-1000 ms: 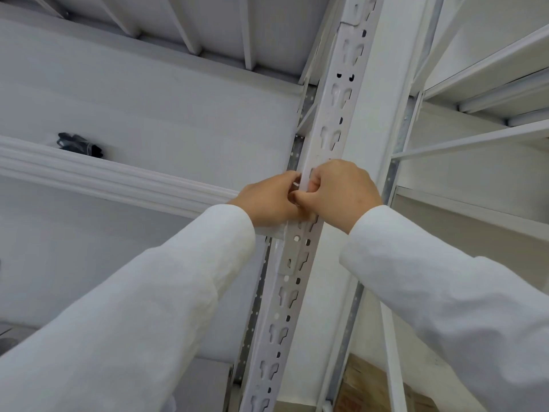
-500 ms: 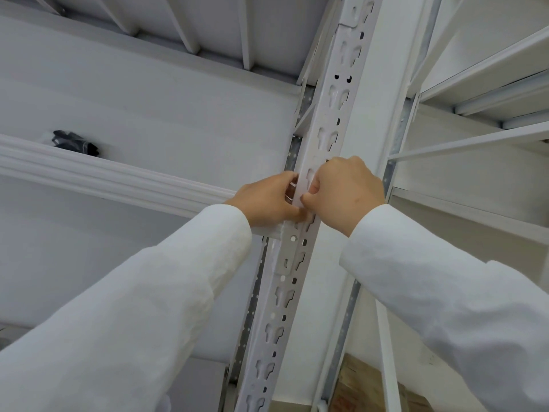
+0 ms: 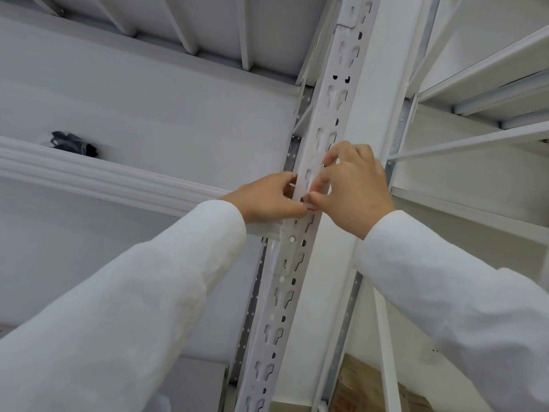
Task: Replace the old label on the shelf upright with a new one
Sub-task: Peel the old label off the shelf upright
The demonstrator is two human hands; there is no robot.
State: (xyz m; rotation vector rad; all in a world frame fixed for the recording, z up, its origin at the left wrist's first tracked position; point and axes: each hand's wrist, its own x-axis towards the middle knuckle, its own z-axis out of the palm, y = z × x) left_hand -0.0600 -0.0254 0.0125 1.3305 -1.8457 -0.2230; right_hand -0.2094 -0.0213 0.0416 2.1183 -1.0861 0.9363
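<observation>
Both hands meet on the white slotted upright (image 3: 319, 162). The left hand (image 3: 267, 197) and right hand (image 3: 353, 185) pinch a white label (image 3: 307, 181), pressed flat against the upright, red edge visible underneath.

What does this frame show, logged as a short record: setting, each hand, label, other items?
setting: white metal shelving seen from below, slotted upright running up the middle
left hand: at the upright's left edge, fingers curled, pinching at the label
right hand: on the upright's front, thumb and fingertips pressing the label
label: pale strip lying along the upright, mostly hidden by fingers; a red edge shows at its lower end
other items: dark bundle on the left shelf; cardboard box at the bottom
task stage: cannot tell whether this label is old or new
</observation>
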